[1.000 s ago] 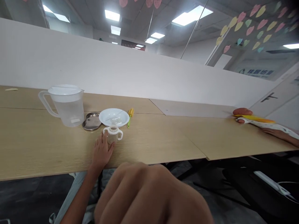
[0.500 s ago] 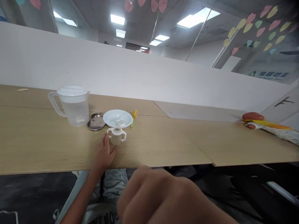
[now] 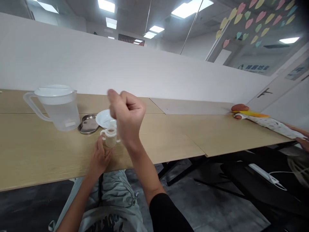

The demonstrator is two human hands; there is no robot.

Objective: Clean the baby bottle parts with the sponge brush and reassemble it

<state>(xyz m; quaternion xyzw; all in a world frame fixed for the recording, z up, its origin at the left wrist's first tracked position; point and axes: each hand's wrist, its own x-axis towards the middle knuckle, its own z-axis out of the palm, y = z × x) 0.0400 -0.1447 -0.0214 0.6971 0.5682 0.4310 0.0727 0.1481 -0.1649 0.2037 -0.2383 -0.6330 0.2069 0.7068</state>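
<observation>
A small white two-handled baby bottle [image 3: 111, 139], its top uncapped, stands upright near the table's front edge. My left hand [image 3: 99, 158] rests beside it with fingers stretched and thumb apart; its fingertips meet the left handle. Raised in front of the table, my right hand [image 3: 129, 117] is closed in a fist, and anything inside it is hidden. Behind the bottle lies a white bowl [image 3: 104, 118], partly covered from view by that fist. To the bowl's left sits a shallow metal dish [image 3: 88, 124], beside a lidded clear pitcher [image 3: 61, 112] holding liquid.
On the far right of the wooden table [image 3: 166, 138] lie a patterned cloth item [image 3: 263, 121] and a reddish-brown object [image 3: 239, 107]. A person's hand [image 3: 303, 143] shows at the right edge. A white wall [image 3: 101, 69] rises behind the table.
My right fist has moved up and forward from close below the camera to above the table, now hiding the yellow-green brush. The view has turned right. My left hand stays by the bottle.
</observation>
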